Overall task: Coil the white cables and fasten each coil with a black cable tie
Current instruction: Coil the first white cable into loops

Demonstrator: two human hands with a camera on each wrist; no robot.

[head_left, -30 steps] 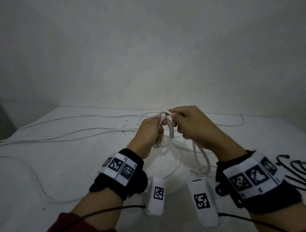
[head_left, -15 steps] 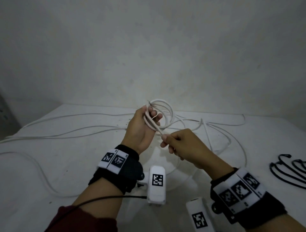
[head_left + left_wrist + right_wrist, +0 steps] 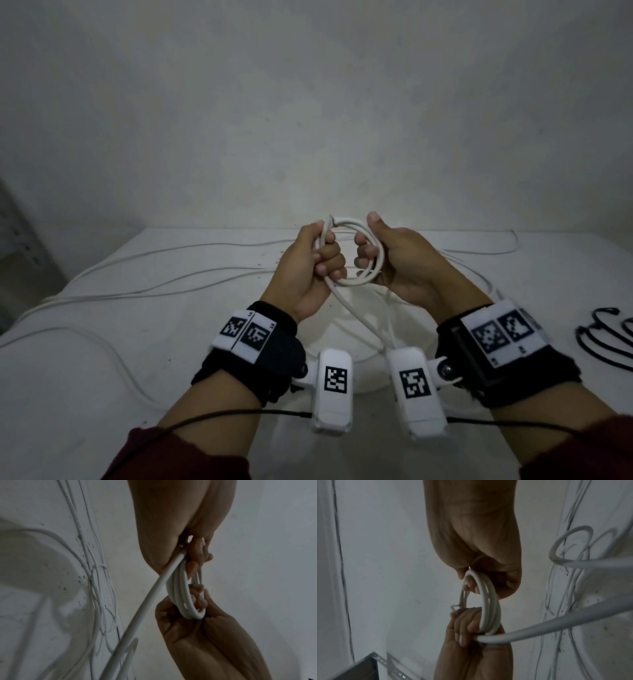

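We hold one white cable coil (image 3: 356, 253) above the table (image 3: 102, 342), at 12 o'clock from our wrists: left hand (image 3: 310, 263) fingers curled round its 9 o'clock side, right hand (image 3: 394, 260) fingers curled round its 3 o'clock side. Loose white cable (image 3: 171, 284) trails on the table at 9 o'clock; black cable ties (image 3: 603, 335) lie at 3 o'clock

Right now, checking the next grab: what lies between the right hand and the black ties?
Only bare table, in the head view, between the right hand and black ties.
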